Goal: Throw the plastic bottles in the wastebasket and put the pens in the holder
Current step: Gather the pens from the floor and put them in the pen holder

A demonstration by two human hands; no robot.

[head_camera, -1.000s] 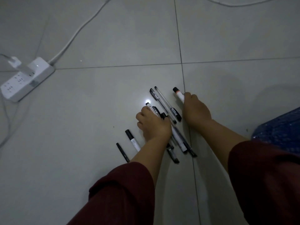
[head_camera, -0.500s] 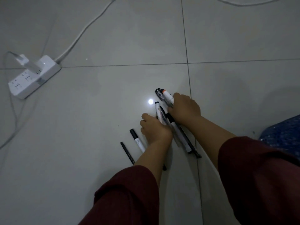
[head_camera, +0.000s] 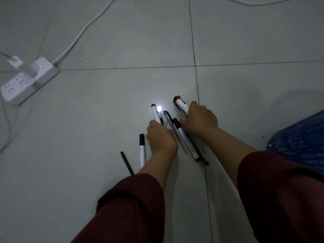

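Observation:
Several pens and markers lie on the grey tiled floor in the head view. My right hand is closed around a white marker with an orange band and pens beside it. My left hand is closed over a white marker and a thin dark pen. Between the hands lies a bundle of pens, touching both. Left of my left hand a black-capped white marker and a thin black pen lie loose. No bottle, wastebasket or holder is in view.
A white power strip with a plugged-in charger sits on the floor at the far left, its cable running up and away. A blue patterned object shows at the right edge. A bright light spot reflects on the tile near the pens.
My right hand slid left with the orange-banded marker, pushing the spread pens together toward my left hand. The loose pens on the left stayed put.

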